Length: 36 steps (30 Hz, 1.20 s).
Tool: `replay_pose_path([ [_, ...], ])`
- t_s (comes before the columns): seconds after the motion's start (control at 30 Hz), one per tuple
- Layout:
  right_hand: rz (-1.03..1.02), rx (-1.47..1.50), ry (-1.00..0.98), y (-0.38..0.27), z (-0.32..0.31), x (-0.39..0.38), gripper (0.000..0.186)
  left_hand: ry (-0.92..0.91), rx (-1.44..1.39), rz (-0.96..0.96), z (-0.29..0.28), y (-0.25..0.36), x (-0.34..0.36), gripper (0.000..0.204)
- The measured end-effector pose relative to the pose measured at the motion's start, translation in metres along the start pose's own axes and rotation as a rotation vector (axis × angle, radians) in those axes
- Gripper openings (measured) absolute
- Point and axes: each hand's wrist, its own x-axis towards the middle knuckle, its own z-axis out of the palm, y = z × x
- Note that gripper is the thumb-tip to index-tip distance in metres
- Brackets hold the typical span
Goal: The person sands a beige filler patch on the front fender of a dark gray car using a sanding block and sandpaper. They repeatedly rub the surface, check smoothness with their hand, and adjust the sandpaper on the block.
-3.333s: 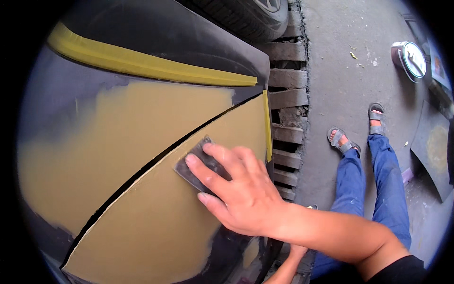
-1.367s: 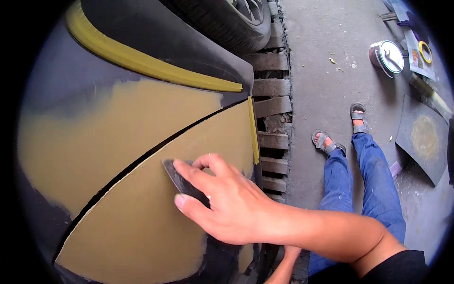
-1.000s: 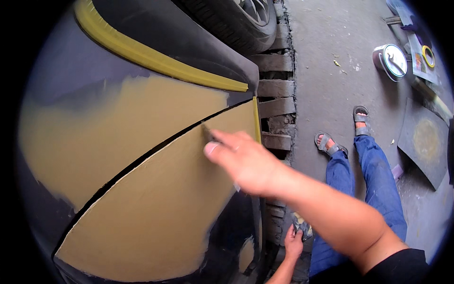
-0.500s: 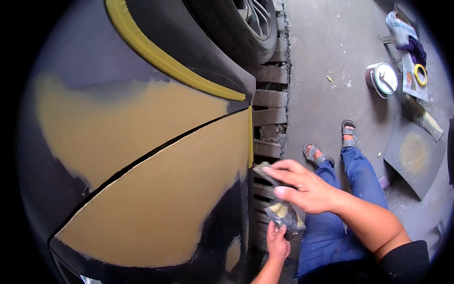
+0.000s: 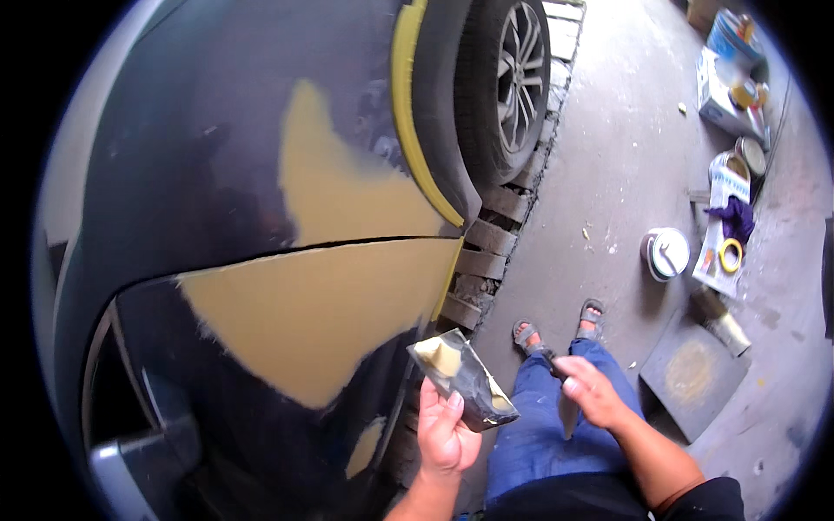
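Observation:
My left hand (image 5: 447, 434) grips a flat dark board (image 5: 469, 386) by its near edge. Lumps of pale yellow body filler (image 5: 440, 355) sit on the board. To the right of it, above my thighs, my right hand (image 5: 594, 392) is closed round a putty knife (image 5: 568, 417), its blade pointing down and partly hidden by the fingers. On my left stands the dark car body (image 5: 234, 200), with smooth tan filler on the door (image 5: 295, 300) and on the fender (image 5: 326, 187). Yellow masking tape (image 5: 405, 113) lines the wheel arch.
A wheel (image 5: 517, 87) stands beside a slatted floor channel (image 5: 488, 236). On the right floor are a white-lidded can (image 5: 666, 253), a square dark board (image 5: 702, 382), a yellow tape roll (image 5: 731, 255) on newspaper, and a purple cloth (image 5: 737, 219). Boxes and cans stand farther back.
My view has shifted, showing more of the car's side. My right hand has drawn away from the car panel to the right. The board in my left hand has come up, its filler facing me.

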Motion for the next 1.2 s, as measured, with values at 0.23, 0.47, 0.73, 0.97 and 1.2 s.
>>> replay_pose_path([
  [0.23, 0.41, 0.688, -0.332, -0.104, -0.036, -0.021, 0.046, -0.138, -0.1, -0.301, 0.039, 0.025, -0.037, 0.047],
  [0.47, 0.302, 0.582, -0.402, -0.125, -0.001, -0.012, 0.031, -0.246, -0.068, -0.238, 0.041, 0.044, -0.074, 0.045],
  [0.73, 0.104, 0.429, 0.069, -0.154, 0.012, -0.05, 0.041, -0.236, 0.054, 0.417, 0.016, 0.064, -0.117, 0.04],
  [0.97, -0.117, 0.208, -0.029, -0.184, 0.083, -0.117, 0.064, -0.183, -0.087, 0.643, 0.006, 0.06, -0.149, 0.046],
  [1.2, -0.2, 0.022, 0.006, -0.201, 0.101, -0.124, 0.058, -0.276, -0.127, 0.747, 0.022, 0.056, -0.173, 0.051],
])
